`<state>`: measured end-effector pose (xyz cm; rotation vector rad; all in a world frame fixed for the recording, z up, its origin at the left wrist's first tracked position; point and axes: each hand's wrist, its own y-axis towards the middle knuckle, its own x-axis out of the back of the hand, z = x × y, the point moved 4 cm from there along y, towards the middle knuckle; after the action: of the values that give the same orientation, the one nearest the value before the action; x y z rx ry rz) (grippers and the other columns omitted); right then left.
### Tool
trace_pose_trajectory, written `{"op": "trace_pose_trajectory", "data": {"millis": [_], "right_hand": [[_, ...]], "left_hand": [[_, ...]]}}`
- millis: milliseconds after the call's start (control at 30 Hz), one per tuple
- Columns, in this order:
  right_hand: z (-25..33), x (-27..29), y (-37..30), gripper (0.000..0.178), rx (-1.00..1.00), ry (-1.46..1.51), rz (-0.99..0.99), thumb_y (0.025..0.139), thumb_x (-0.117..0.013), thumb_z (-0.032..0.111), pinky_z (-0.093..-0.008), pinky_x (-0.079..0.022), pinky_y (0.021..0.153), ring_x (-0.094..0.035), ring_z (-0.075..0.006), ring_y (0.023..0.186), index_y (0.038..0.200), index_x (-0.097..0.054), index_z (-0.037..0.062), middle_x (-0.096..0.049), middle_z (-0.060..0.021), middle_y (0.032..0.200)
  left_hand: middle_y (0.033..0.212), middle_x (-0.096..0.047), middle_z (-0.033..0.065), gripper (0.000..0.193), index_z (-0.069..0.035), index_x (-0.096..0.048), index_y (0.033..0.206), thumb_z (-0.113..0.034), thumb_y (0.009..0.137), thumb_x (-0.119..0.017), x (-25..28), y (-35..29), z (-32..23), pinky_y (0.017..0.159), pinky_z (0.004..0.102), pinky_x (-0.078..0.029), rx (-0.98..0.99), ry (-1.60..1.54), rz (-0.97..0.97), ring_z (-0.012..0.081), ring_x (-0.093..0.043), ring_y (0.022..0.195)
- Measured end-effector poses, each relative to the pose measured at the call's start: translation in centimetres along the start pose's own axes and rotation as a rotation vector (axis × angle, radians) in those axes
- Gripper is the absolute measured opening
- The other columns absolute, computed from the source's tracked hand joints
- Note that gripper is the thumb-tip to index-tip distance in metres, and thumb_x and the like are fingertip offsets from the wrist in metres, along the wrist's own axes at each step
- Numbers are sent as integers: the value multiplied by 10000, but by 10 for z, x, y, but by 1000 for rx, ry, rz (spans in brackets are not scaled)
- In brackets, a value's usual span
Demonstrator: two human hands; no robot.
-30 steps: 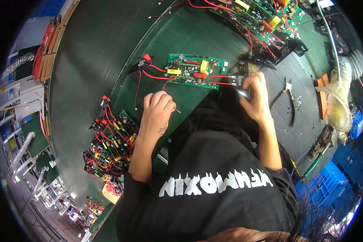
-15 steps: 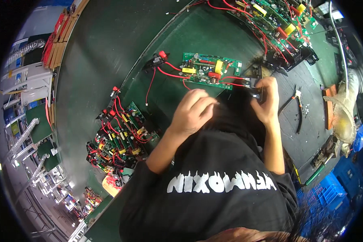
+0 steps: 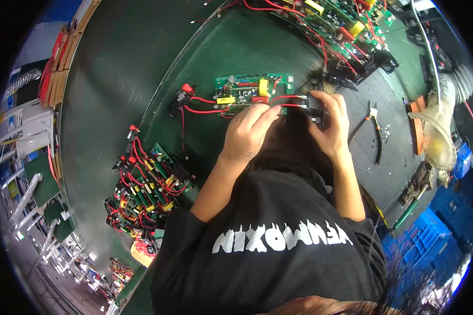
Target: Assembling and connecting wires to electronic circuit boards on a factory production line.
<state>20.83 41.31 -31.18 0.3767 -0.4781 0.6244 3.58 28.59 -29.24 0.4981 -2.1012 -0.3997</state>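
A green circuit board (image 3: 244,90), with yellow and red components on it, lies on the bench in front of me. Two short red wires (image 3: 286,97) run from its right end to a black socket panel (image 3: 313,108). Around that panel my right hand (image 3: 332,125) is closed, thumb on its near side and fingers over its top. My left hand (image 3: 247,131) is closed in a pinch at the board's near edge, fingertips by the lower red wire; what they hold is hidden. More red leads join the board's left end to a black end piece (image 3: 183,100) with a red terminal.
Several wired boards (image 3: 147,189) are heaped at left, and others (image 3: 336,31) lie at the far right. Pliers (image 3: 372,123) rest on a dark mat right of my right hand. Beyond stand a fume hose (image 3: 441,126), a green-handled tool (image 3: 406,214) and a blue crate (image 3: 418,239).
The whole view has shifted, so bench things appear farther left. My left hand has moved right and forward to the board's near edge. My right hand stays on the socket panel.
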Motion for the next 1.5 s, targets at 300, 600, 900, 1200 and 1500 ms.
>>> {"op": "trace_pose_trajectory", "data": {"millis": [300, 600, 900, 1200, 1500], "right_hand": [[12, -9, 0, 650, 113, -44, -97, 652, -694, -59, -379, -503, 912, -599, -335, 1022, 1293, -621, 17, -599, -170, 1116], [6, -11, 1, 607, 102, -78, -96, 698, -688, -55, -373, -507, 892, -596, -314, 997, 1297, -629, 26, -599, -165, 1109], [6, -12, 5, 587, 107, -40, -82, 708, -673, -42, -358, -503, 895, -598, -294, 995, 1291, -634, 15, -596, -153, 1097], [6, -7, 6, 584, 110, -54, -95, 709, -662, -37, -359, -492, 931, -598, -296, 1026, 1291, -631, 7, -603, -153, 1123], [1, -10, 0, 574, 90, -4, -94, 712, -656, -42, -366, -491, 941, -605, -307, 1022, 1284, -631, 2, -600, -159, 1119]], "left_hand": [[909, -656, 88, 166, -33, -701, 943, -25, 796, -778, -4, 13, -8, 767, 388, -562, 3, -57, -88, 283, -677, 843], [1008, -670, 108, 221, -47, -710, 947, -20, 762, -828, 25, -4, -11, 826, 380, -550, 127, -160, -211, 297, -672, 926], [1080, -683, 149, 109, 34, -619, 1095, -20, 1001, -627, 100, -40, 46, 965, 369, -542, 569, -627, -691, 226, -678, 1000], [1051, -694, 161, 123, 42, -609, 1120, 0, 1004, -616, 94, 3, 26, 890, 390, -598, 436, -870, -647, 248, -704, 944], [1011, -700, 146, 149, 29, -607, 1110, -83, 1019, -641, 61, 46, 3, 927, 395, -568, 337, -1200, -459, 239, -706, 919]]}}
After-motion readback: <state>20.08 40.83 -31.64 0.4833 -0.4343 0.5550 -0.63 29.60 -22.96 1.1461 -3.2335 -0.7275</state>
